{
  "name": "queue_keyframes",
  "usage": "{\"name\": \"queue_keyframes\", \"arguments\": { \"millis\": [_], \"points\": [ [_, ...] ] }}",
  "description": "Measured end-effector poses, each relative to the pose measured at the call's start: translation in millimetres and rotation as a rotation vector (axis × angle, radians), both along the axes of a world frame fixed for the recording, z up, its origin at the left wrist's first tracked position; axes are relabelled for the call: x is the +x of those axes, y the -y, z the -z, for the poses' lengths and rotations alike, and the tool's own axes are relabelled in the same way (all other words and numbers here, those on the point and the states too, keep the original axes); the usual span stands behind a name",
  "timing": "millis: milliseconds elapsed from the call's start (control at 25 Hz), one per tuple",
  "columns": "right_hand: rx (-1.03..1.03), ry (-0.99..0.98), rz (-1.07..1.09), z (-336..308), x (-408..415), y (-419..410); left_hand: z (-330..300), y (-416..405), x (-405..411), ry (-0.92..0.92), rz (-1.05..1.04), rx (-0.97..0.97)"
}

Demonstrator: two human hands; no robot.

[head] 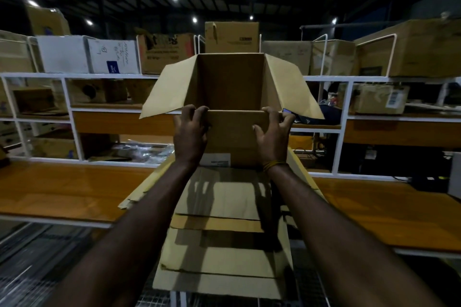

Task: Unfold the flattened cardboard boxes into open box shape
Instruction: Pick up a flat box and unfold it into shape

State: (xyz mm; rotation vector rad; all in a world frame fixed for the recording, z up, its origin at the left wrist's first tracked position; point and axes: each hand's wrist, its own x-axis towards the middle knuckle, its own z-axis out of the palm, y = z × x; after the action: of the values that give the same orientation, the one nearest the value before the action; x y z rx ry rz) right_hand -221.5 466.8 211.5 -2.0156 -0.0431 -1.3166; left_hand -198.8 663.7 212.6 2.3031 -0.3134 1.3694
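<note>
Opened box (230, 87) stands at centre, side flaps splayed toward 10 and 2 o'clock. Left hand (190, 132) and right hand (272, 134) curl fingers over its near rim, gripping it. Flat boxes (222, 244), perhaps several, lie stacked at 6 o'clock.

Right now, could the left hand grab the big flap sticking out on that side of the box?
Probably yes. The left hand grips the open box at its near edge, and the left flap sticks out right beside it with nothing between.
</note>
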Motion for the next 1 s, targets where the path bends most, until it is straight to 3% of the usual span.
{"name": "queue_keyframes", "arguments": {
  "millis": [480, 600, 760, 1000],
  "points": [
    [-0.052, -0.448, 0.020, 23.4, 31.5, 8.2, 18.4, -10.1, 34.2, -0.347, 0.008, 0.140],
    [-0.082, -0.604, 0.012, 39.7, 43.5, 12.4, 31.3, -5.1, 51.7, -0.549, -0.042, 0.123],
    [-0.127, -0.803, -0.013, 72.4, 59.4, 20.4, 51.0, 6.2, 70.8, -0.830, -0.103, 0.268],
    [-0.213, -0.725, 0.075, 83.2, 66.0, 47.7, 61.3, 64.5, 79.9, -0.752, -0.095, 0.309]
  ]
}}
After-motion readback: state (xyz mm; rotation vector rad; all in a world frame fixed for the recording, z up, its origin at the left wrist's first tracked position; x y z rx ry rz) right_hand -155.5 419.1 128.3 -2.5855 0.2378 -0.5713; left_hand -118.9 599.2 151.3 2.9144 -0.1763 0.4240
